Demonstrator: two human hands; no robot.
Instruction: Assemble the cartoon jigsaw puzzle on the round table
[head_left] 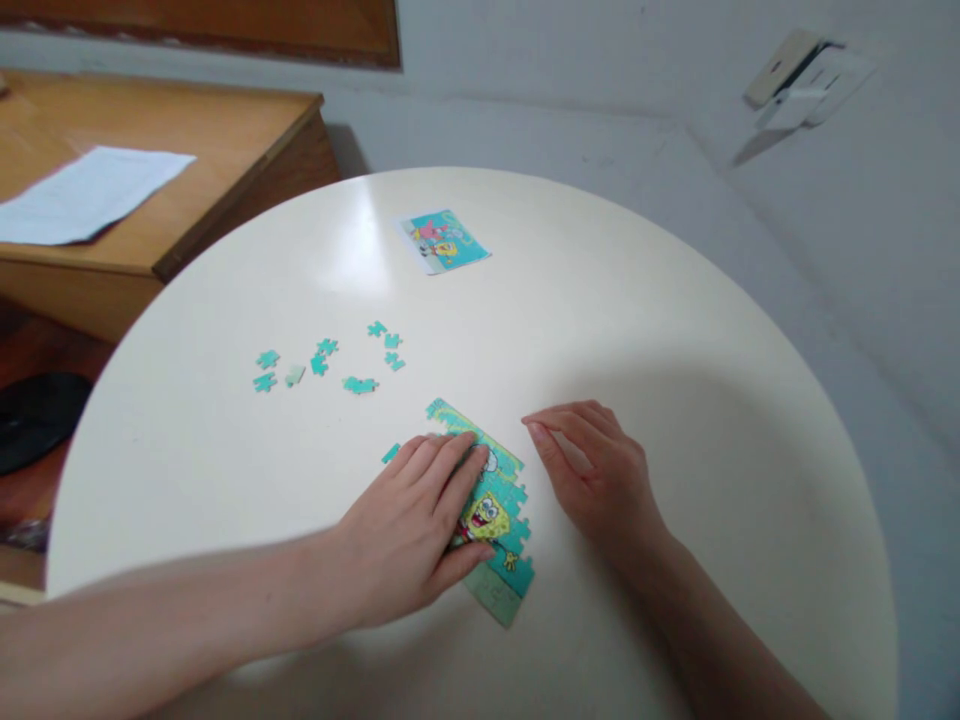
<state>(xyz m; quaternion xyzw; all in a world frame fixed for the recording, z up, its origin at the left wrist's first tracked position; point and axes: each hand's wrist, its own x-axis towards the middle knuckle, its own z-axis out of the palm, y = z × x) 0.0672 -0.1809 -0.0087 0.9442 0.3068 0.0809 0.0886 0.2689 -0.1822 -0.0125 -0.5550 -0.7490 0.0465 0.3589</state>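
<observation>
A partly joined cartoon jigsaw puzzle (517, 508) lies on the white table, showing a yellow sponge character on turquoise. My left hand (409, 525) rests flat across its left part, fingers stretched out, and hides that side. To the right of the puzzle is my right hand (600, 465), thumb and forefinger tips brought together in a pinch. No piece shows between those tips. A turquoise puzzle piece (391, 453) pokes out beyond my left hand; part of it may be covered.
Several loose pieces are scattered to the left, among them a turquoise one (361, 385) and a pale green one (295, 375). Farther back lies a reference picture (448, 243). A wooden desk (255, 150) with a paper sheet (97, 195) adjoins the round table (637, 260).
</observation>
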